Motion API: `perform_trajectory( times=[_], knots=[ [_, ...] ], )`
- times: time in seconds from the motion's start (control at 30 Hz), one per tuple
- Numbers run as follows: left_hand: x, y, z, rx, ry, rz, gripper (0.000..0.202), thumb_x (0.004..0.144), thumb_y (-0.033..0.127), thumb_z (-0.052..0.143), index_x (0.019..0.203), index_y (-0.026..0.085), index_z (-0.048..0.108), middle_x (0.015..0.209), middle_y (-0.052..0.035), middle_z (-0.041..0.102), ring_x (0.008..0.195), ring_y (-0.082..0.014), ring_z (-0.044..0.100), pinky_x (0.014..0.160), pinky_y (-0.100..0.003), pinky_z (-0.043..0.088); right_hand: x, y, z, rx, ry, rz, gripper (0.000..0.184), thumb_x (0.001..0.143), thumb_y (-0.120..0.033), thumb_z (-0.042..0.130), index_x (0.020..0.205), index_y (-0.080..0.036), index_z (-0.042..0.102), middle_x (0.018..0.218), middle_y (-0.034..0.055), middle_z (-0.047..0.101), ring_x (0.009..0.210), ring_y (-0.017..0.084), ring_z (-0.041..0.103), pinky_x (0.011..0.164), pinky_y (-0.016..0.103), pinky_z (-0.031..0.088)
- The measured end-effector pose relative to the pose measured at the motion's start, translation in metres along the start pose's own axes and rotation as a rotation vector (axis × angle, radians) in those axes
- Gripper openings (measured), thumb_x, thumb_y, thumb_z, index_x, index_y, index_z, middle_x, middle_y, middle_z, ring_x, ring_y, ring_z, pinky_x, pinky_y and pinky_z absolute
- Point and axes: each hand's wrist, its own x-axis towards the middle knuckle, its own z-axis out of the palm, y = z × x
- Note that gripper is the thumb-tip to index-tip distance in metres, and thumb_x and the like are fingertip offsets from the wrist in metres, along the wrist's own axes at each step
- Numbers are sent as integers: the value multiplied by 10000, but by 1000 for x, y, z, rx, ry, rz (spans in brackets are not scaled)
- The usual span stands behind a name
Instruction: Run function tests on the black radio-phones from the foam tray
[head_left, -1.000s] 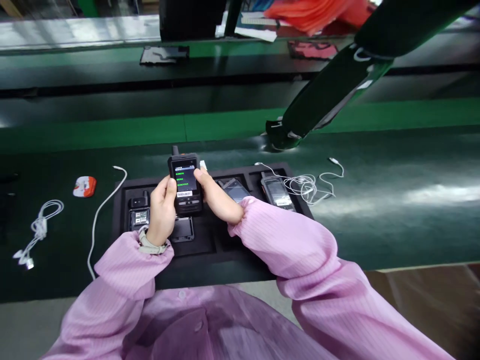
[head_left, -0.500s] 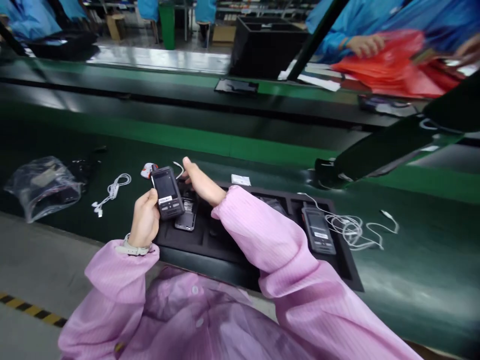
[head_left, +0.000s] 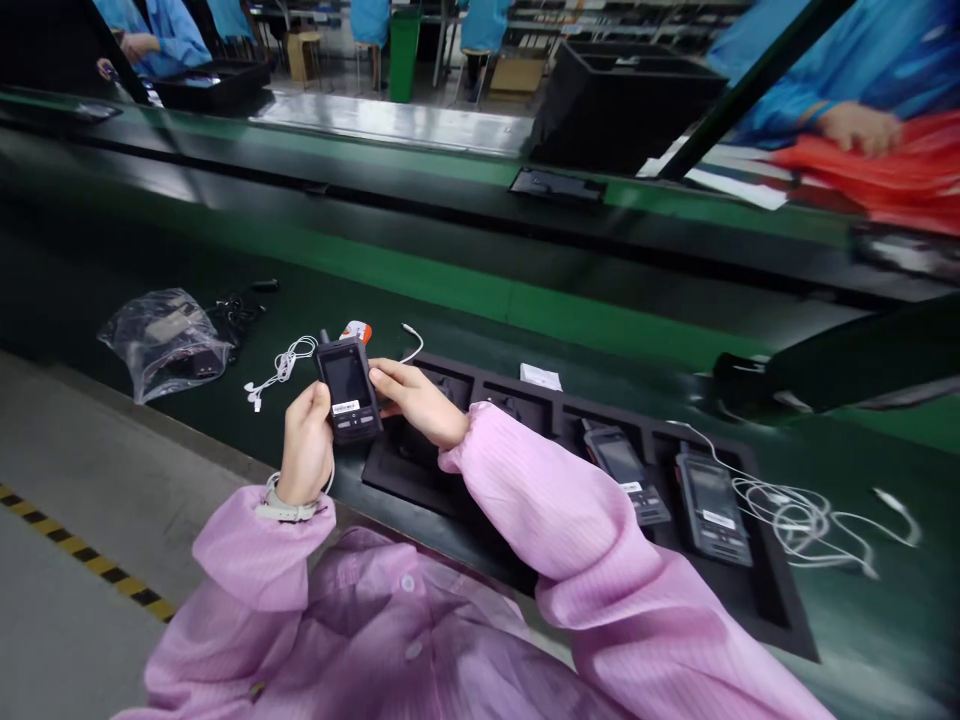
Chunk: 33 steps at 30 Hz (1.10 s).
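A black handheld radio (head_left: 349, 385) with a stubby antenna, a dark screen and a white label stands nearly upright above the table's front edge. My left hand (head_left: 306, 440) is closed round its left side, thumb along the edge. My right hand (head_left: 420, 398) grips the upper right edge, its far fingers hidden behind the radio. Below my right arm lies a black foam tray (head_left: 405, 478) with compartments. Two similar radios, one partly behind my sleeve (head_left: 626, 472) and one farther right (head_left: 714, 508), lie face up in it.
White earphones (head_left: 281, 368), a clear plastic bag (head_left: 176, 340) and black cables (head_left: 238, 312) lie left. A coiled white cable (head_left: 795, 515) lies right, near a dark post (head_left: 825, 365). A small white packet (head_left: 540, 377) sits behind the tray. Across the bench, a co-worker's hand (head_left: 859, 128) rests by red plastic.
My right hand has come down from above the tray onto the radio's right edge. The view has swung left, so things sit farther right. The radio lying behind the held one no longer shows.
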Motion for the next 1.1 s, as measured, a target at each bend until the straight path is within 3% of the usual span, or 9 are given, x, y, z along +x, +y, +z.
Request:
perform_trajectory(
  times=[0.17, 0.4, 0.5, 0.6, 0.73, 0.83, 0.97, 1.03, 1.1],
  knots=[
    [-2, -7, 3, 20, -58, -12, 428, 783, 555, 808, 884, 150, 713, 855, -44, 736, 933, -213, 711, 823, -309, 575, -8, 2, -6, 1, 32, -57, 413, 906, -506, 606, 1148, -179, 672, 918, 31, 666, 802, 146, 625, 632, 229, 542],
    [-10, -15, 20, -10, -119, -14, 387, 840, 531, 769, 939, 159, 731, 920, -51, 759, 953, -212, 723, 844, -306, 581, -26, 4, -20, -58, 112, -144, 485, 887, -562, 605, 1164, -167, 658, 1029, 61, 680, 848, 169, 622, 646, 253, 522],
    [-12, -19, 30, -42, -139, -18, 374, 844, 515, 773, 964, 162, 737, 923, -52, 770, 978, -219, 730, 866, -317, 583, -32, 7, -27, -86, 150, -172, 485, 917, -541, 573, 1207, -160, 650, 1162, 93, 680, 1010, 212, 632, 766, 301, 543],
    [-13, -25, 42, -90, -146, -30, 357, 830, 493, 794, 947, 160, 739, 924, -61, 781, 1008, -231, 735, 898, -334, 581, -37, 12, -35, -118, 195, -200, 500, 957, -515, 521, 1298, -165, 626, 1330, 109, 635, 1204, 239, 582, 991, 372, 505],
    [-11, -35, 57, -200, -135, -96, 343, 821, 479, 798, 935, 162, 731, 958, -73, 791, 1053, -247, 735, 935, -362, 574, -44, 19, -45, -129, 145, -236, 666, 942, -535, 549, 1498, -171, 501, 1374, 118, 587, 1207, 224, 563, 1156, 410, 397],
    [-7, -43, 66, -241, -133, -136, 341, 787, 463, 826, 927, 165, 738, 932, -62, 792, 1068, -252, 733, 956, -366, 566, -51, 21, -52, -73, 94, -219, 753, 933, -548, 580, 1585, -215, 404, 1392, 92, 561, 1112, 193, 579, 1111, 365, 440],
    [-5, -48, 75, -265, -116, -144, 336, 805, 474, 795, 927, 165, 746, 925, -56, 789, 1064, -258, 733, 968, -372, 557, -56, 23, -60, -42, 97, -150, 758, 951, -572, 559, 1614, -263, 360, 1275, 78, 580, 908, 172, 552, 814, 313, 527],
    [-4, -48, 78, -260, -141, -145, 355, 829, 501, 768, 945, 167, 743, 930, -60, 784, 1041, -259, 736, 957, -371, 557, -56, 26, -61, -58, 101, -205, 745, 961, -586, 557, 1612, -276, 367, 1335, 87, 546, 976, 189, 540, 868, 336, 523],
    [-3, -47, 80, -243, -170, -143, 326, 833, 474, 773, 952, 172, 737, 874, -50, 765, 962, -242, 742, 916, -354, 565, -55, 29, -60, -89, 93, -296, 776, 965, -607, 567, 1623, -259, 349, 1404, 98, 502, 1125, 216, 514, 1054, 391, 466]
  ],
)
